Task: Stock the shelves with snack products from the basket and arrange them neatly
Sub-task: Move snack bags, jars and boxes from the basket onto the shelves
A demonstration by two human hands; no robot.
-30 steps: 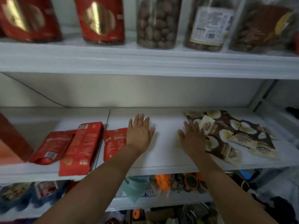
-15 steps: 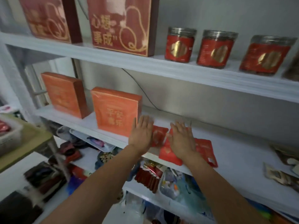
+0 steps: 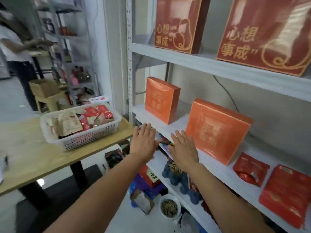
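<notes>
White shelf bearing two orange boxes, red snack packets, wooden table carrying white basket

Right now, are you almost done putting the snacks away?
Not yet. Done: some red snack packets already lie flat on the shelf. In hand: nothing; the left hand and right hand are open and empty. Left: the basket on the table still holds many packets.

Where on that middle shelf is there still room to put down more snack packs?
Bare shelf shows between the two orange boxes, and along the front edge by the right hand. Farther right, red packs crowd it. Both hands are empty.
</notes>
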